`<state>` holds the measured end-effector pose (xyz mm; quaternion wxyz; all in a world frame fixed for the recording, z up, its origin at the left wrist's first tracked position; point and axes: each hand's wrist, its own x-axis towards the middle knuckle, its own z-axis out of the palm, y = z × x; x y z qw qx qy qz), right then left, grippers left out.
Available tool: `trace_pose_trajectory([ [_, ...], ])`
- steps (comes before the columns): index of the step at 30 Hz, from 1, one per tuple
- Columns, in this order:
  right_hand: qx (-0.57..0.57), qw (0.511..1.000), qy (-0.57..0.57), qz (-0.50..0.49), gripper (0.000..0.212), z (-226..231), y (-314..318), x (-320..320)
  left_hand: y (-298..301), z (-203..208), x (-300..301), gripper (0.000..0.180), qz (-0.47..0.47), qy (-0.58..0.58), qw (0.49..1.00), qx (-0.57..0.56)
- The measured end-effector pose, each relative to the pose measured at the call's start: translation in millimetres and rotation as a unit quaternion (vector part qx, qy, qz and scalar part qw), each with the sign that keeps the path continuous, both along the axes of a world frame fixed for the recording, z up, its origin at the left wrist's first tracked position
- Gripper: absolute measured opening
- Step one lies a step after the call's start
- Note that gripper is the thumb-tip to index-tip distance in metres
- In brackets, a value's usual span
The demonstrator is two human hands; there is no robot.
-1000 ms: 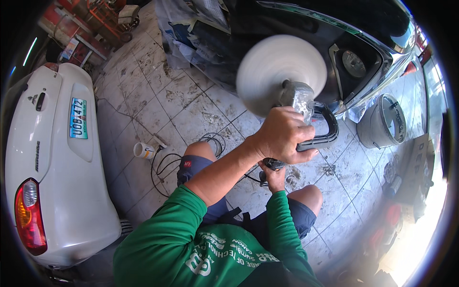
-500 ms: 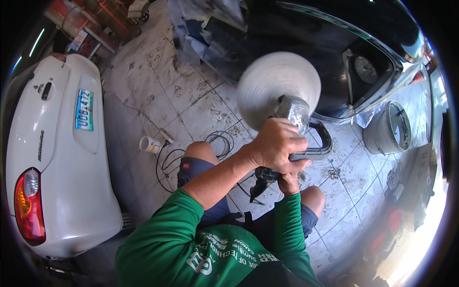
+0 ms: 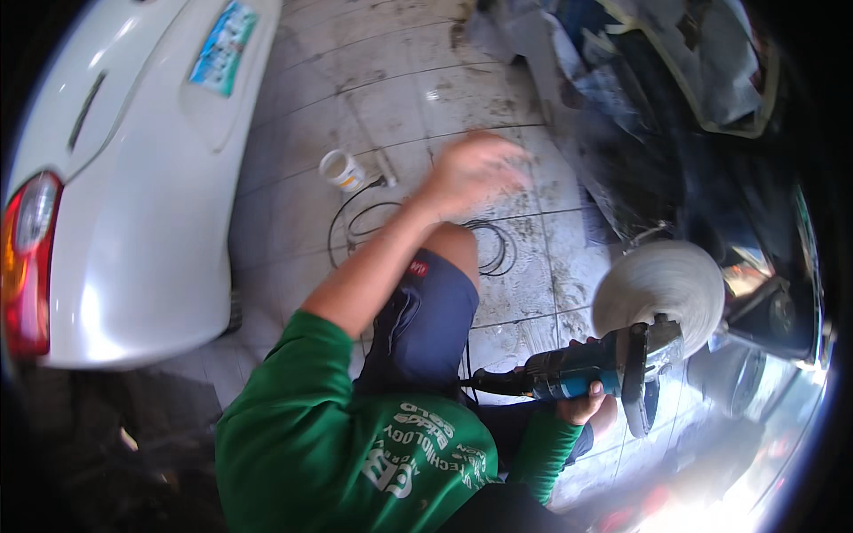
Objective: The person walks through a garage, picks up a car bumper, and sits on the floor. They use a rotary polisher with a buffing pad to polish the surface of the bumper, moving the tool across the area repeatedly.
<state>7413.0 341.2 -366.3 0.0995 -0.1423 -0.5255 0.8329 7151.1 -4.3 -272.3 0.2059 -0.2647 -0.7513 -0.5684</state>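
Observation:
My right hand (image 3: 582,404) grips the teal and black body of an electric polisher (image 3: 564,364), low at the right. The polisher's big round pale pad (image 3: 662,298) faces the black car (image 3: 755,204), close to its bodywork; I cannot tell whether they touch. A black loop handle (image 3: 634,382) stands behind the pad with no hand on it. Over the tiles, well away from the tool, my left hand (image 3: 480,173) is blurred by motion, its fingers stretched out and nothing seen in them.
A white car (image 3: 151,240) stands at the left. On the tiled floor (image 3: 400,98) are a white cup (image 3: 341,170) and a coiled black cord (image 3: 498,249). Plastic sheeting (image 3: 569,115) covers part of the black car. A grey bucket (image 3: 729,377) sits at the right.
My left hand has let go of the loop handle and moved up and left. The polisher has turned and shifted right and down in the picture, still in my right hand. The view has swung left.

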Motion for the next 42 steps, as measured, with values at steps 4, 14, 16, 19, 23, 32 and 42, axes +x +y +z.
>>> trace_pose_trajectory([
  [4,-0.018,0.997,0.025,-0.069,0.102,27.5,1.9,19.5,-264.9,-172.7,-35.0,0.053,0.275,-0.269,0.873,-0.300],
  [14,0.006,0.965,0.048,-0.257,0.097,112.0,-16.2,45.1,-326.5,-290.9,-7.9,0.025,0.342,-0.425,0.665,-0.511],
  [16,-0.011,0.955,0.063,-0.289,0.095,111.8,-20.6,49.6,-321.7,-272.3,-28.2,0.024,0.324,-0.392,0.697,-0.505],
  [19,-0.048,0.943,0.111,-0.309,0.095,116.4,-16.5,56.6,-284.3,-221.4,-50.6,0.022,0.268,-0.337,0.736,-0.523],
  [23,-0.013,0.928,0.097,-0.360,0.098,117.9,-28.0,73.3,-202.4,-205.7,-54.7,0.020,0.149,-0.240,0.822,-0.494],
  [32,0.024,0.901,0.156,-0.405,0.096,122.9,-19.1,117.3,-39.4,-249.6,-73.1,0.017,-0.072,-0.153,0.832,-0.529],
  [42,0.083,0.884,0.189,-0.420,0.099,147.3,-6.1,191.4,-2.6,-273.0,-59.6,0.051,-0.266,-0.302,0.586,-0.703],
])
